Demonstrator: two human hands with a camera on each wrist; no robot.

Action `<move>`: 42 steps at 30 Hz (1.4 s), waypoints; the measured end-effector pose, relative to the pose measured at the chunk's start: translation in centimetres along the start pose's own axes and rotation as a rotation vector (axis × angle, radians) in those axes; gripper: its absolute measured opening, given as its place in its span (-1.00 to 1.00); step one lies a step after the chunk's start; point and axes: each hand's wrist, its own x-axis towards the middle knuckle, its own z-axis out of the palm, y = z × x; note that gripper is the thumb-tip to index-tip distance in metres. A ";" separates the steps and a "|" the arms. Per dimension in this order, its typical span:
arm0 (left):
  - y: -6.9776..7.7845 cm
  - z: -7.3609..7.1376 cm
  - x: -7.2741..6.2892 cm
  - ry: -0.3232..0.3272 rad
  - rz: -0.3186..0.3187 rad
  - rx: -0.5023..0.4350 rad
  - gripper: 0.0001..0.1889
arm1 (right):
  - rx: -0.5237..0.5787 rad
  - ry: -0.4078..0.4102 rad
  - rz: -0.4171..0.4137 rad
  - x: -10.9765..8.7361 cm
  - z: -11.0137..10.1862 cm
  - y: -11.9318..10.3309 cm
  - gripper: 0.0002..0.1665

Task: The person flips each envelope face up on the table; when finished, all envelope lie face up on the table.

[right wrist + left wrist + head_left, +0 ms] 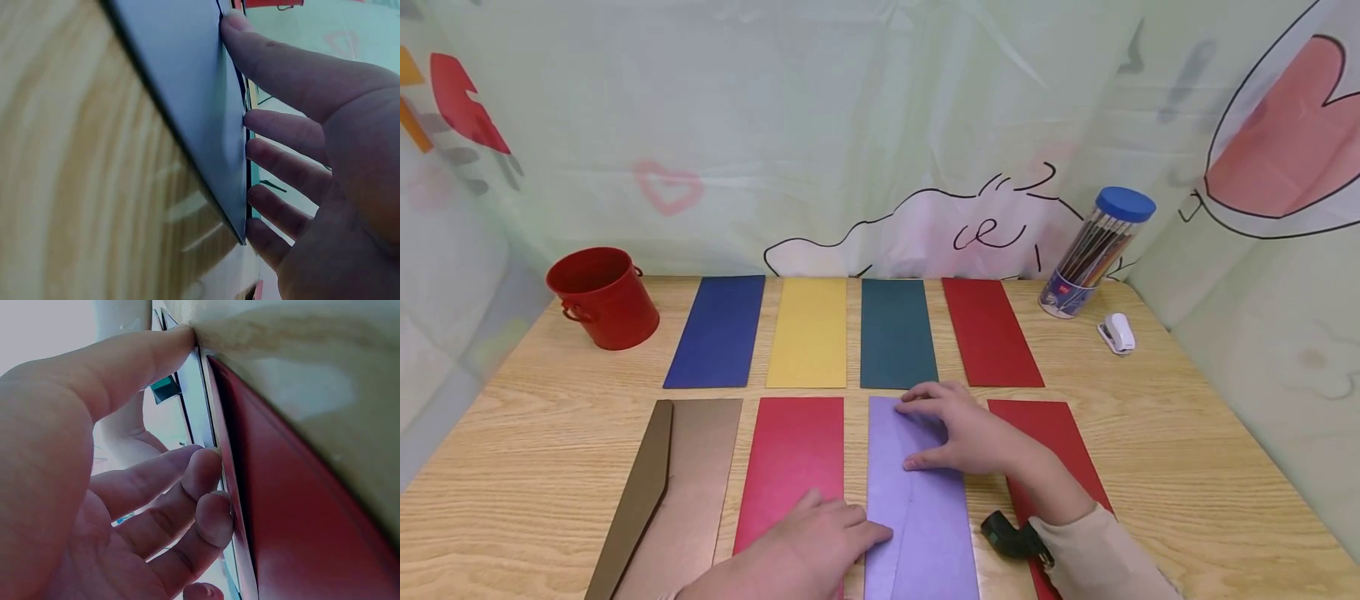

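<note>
A light purple envelope [928, 533] lies lengthwise between my two hands, a fold line running down its face. My right hand [966, 433] spreads its fingers over the upper part, thumb and fingertips touching the paper. In the right wrist view the purple paper [187, 69] meets these fingertips. My left hand [820, 542] reaches over the lower end of a pink envelope [797, 450], with a fingertip on the purple envelope's left edge. The left wrist view shows its fingers loosely bent beside a reddish envelope [300, 506]. Neither hand grips anything.
A brown envelope [703, 475] lies left, a red one [1060, 437] right under the right forearm. Behind are blue [718, 329], yellow [808, 333], dark green [897, 333] and red [992, 333] ones. A red bucket [606, 304], pencil tub [1090, 258] and white stapler [1117, 333] stand farther back.
</note>
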 end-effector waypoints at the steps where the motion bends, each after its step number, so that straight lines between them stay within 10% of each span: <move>1: 0.0 0.0 -0.1 0.010 0.004 0.014 -0.27 | -0.010 -0.001 -0.005 0.1 0.1 -0.1 -0.18; 25: 0.0 -0.2 -0.2 0.041 0.015 0.048 -0.39 | 0.002 0.036 0.046 0.2 -0.7 -1.1 -0.26; 32: 1.5 -0.9 1.0 0.116 0.111 0.170 -0.44 | 0.003 0.027 0.107 -1.8 -2.6 -0.1 -0.23; 42: 4.2 -2.5 4.9 0.062 0.152 0.090 -0.33 | -0.014 0.107 0.195 -6.4 -5.9 3.9 -0.22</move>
